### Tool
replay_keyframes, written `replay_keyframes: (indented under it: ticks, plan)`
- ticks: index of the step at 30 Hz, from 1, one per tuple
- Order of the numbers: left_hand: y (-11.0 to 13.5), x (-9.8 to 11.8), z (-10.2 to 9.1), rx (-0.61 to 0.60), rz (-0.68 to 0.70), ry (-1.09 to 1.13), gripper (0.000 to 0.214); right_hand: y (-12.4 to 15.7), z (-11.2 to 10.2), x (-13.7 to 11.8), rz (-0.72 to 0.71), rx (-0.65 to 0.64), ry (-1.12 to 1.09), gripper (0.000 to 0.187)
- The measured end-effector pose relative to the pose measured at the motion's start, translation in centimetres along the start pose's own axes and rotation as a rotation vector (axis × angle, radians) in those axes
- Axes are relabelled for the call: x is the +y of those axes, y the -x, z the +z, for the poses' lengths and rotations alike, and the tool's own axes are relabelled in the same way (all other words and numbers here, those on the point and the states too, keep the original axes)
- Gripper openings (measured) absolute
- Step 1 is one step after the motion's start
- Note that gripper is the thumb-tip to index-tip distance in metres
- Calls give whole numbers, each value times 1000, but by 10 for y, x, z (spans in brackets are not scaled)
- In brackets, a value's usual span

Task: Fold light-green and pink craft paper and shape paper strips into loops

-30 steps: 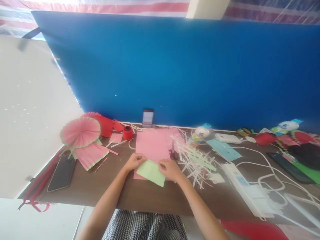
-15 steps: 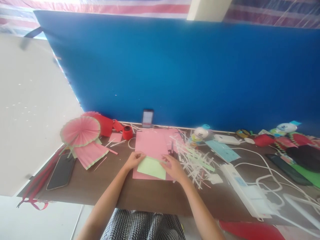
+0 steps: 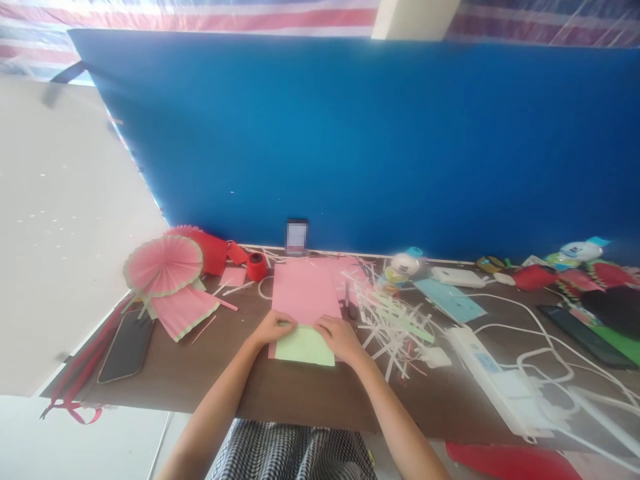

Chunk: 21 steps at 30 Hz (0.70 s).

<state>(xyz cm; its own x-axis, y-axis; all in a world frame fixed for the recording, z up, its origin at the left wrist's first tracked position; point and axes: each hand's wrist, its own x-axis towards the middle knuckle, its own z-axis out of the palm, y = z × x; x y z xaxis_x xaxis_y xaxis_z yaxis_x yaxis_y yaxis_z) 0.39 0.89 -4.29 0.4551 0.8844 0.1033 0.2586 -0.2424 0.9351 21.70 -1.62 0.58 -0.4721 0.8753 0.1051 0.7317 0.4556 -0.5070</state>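
A light green sheet of paper [image 3: 305,347] lies on a pink sheet [image 3: 305,293] near the front of the brown table [image 3: 200,373]. My left hand [image 3: 273,327] pinches the green sheet's upper left corner with bent fingers. Over its upper right edge my right hand [image 3: 340,337] presses down, fingers curled on the paper. Both hands sit close together along the sheet's far edge.
Pink pleated paper fans [image 3: 163,267] and a dark phone [image 3: 126,347] lie at the left. A red tape roll [image 3: 256,265], scissors [image 3: 349,303], a heap of white paper strips [image 3: 395,320], a power strip [image 3: 495,377] with cables and bottles fill the right. A blue partition [image 3: 380,140] stands behind.
The green sheet, tilted and partly lifted before, now lies square and flat on the pink sheet. Both hands have drawn together along its far edge.
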Motion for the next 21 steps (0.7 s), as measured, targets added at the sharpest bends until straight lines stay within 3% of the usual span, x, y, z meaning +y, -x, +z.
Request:
replay_keyframes:
  ticks: [9,13,15,18,21]
  plan:
    - [4,-4,-9,-35,-24,20,17,16,-15,15,25,-1,-88,26]
    - [3,-7,-17,136,-70,-62,18,22,-26,22,104,69,-137,26]
    - [1,-6,-13,186,-85,20,25,22,-27,23,127,95,-173,25]
    - [-1,-2,-1,84,-103,259,43,17,-17,19,124,110,-257,24]
    - [-1,-1,5,63,-164,380,44,12,-1,14,143,146,-325,24]
